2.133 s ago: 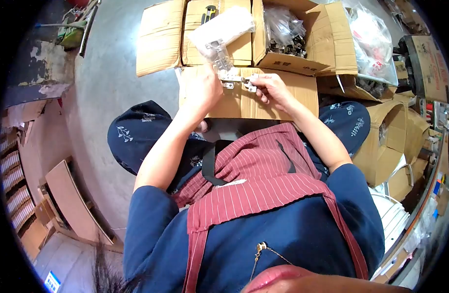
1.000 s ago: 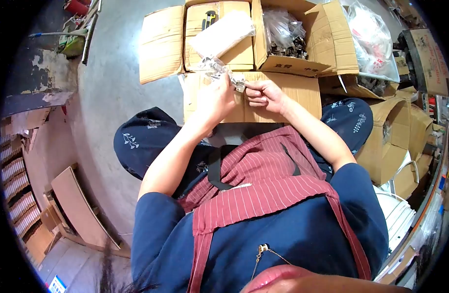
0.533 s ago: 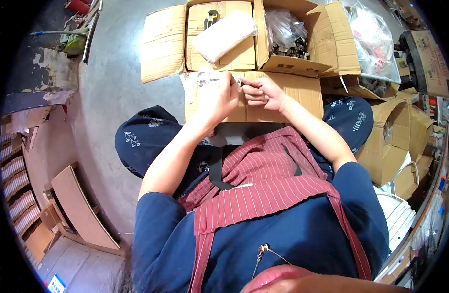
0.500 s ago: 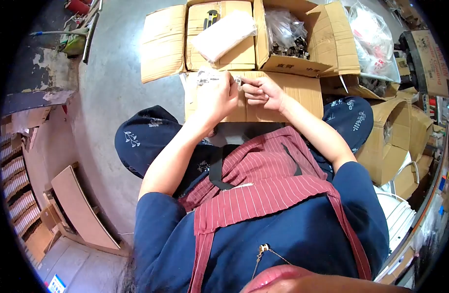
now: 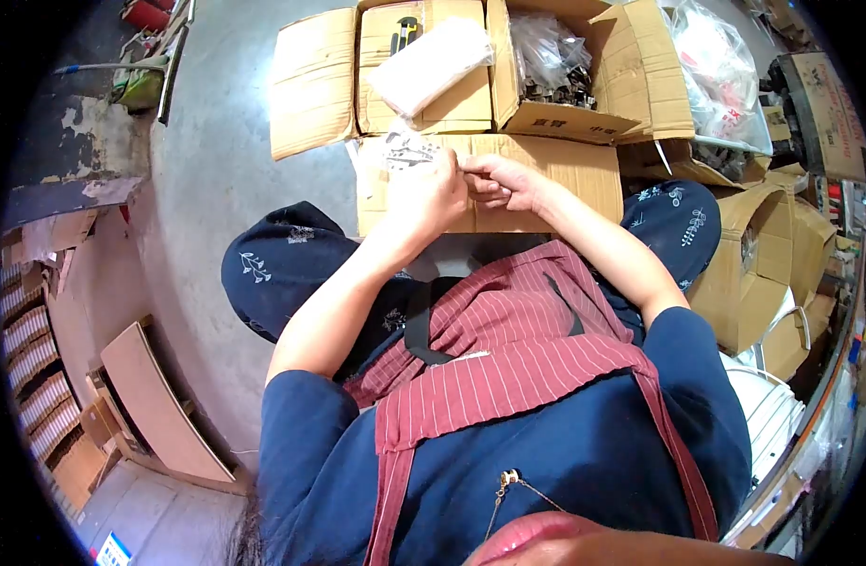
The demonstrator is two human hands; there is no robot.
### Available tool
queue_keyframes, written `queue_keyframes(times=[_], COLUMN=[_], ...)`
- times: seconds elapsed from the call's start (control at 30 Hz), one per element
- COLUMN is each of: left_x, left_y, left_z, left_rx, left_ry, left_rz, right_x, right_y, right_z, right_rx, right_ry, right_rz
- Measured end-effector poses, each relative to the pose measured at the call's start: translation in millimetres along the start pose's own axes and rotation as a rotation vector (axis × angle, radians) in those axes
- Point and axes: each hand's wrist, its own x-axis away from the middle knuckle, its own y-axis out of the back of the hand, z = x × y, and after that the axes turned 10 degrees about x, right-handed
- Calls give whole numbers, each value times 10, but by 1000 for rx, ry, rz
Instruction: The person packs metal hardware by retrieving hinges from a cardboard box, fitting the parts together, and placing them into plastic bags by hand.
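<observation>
A small clear plastic bag (image 5: 406, 151) with greyish pieces showing through it juts out from my left hand (image 5: 440, 193). That hand is closed, its fingers gripping the bag's end. Close against it is my right hand (image 5: 502, 182), with its fingers curled and the thumb and forefinger pinched at the same end of the bag. What exactly lies between those fingertips is hidden. Both hands are above a cardboard flap (image 5: 560, 184) in front of my lap.
A white stack of plastic bags (image 5: 433, 68) and a yellow-black utility knife (image 5: 405, 35) lie on a closed carton (image 5: 466, 111). Right of it, an open carton (image 5: 569, 123) holds metal parts and clear plastic. Further right stands a bin with a plastic bag (image 5: 716, 80).
My hands have come closer together, the right fingers moving in against the left hand. The bag in the left hand has shifted slightly and shows more of its contents.
</observation>
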Motion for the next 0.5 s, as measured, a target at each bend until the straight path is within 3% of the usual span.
queue_keyframes(times=[0.1,0.23,0.33,0.43,0.5], left_x=[-10,-138,-230,-297,-335], left_y=[-8,300,547,752,808], left_z=[21,-12,-23,-93,-198], left_rx=[-12,240,609,985,1049], left_ry=[-27,110,336,408,379], left_rz=[-10,-8,-69,-8,-5], right_x=[-13,68,479,574,668], right_y=[-29,-16,-362,-387,-452], right_z=[-14,126,453,524,576], right_rx=[388,1076,1365,1691,1654], right_ry=[-20,314,678,1115,1136], right_rz=[-193,-324,-384,-505,-507])
